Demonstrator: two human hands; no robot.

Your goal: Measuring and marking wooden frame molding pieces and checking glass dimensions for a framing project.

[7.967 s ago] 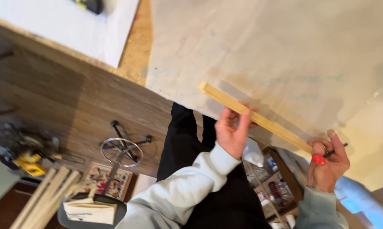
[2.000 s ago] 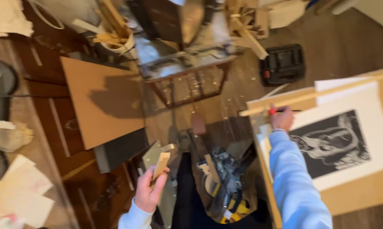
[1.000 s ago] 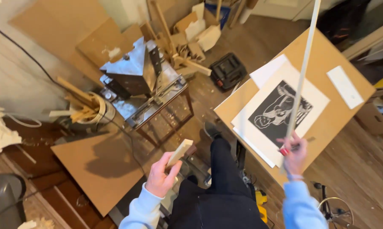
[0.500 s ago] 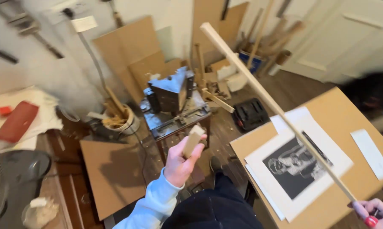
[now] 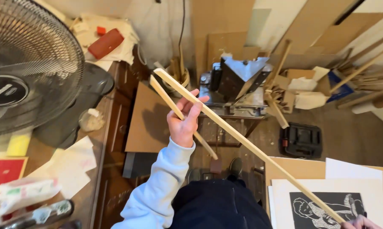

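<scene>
My left hand (image 5: 183, 123) is raised in the middle of the view, shut on a short wooden strip (image 5: 166, 95) that slants from upper left down to the right. Its fingertips rest against a long thin wooden strip (image 5: 259, 154), which runs beside the short one from its top end near the hand down to the bottom right corner. There my right hand (image 5: 360, 222) grips the long strip's lower end; only the knuckles show at the frame edge. Both sleeves are light blue.
A big fan (image 5: 26, 63) stands on the left desk among papers. Ahead are a metal cutting machine (image 5: 238, 78) on a stand, a bucket of wood scraps (image 5: 174, 78), a brown board (image 5: 147, 123) and a black case (image 5: 302, 140). A black-and-white print (image 5: 327, 205) lies on a board at lower right.
The view has swung left and down. My left hand now holds its strip up against the long strip, whose far end has come over next to that hand.
</scene>
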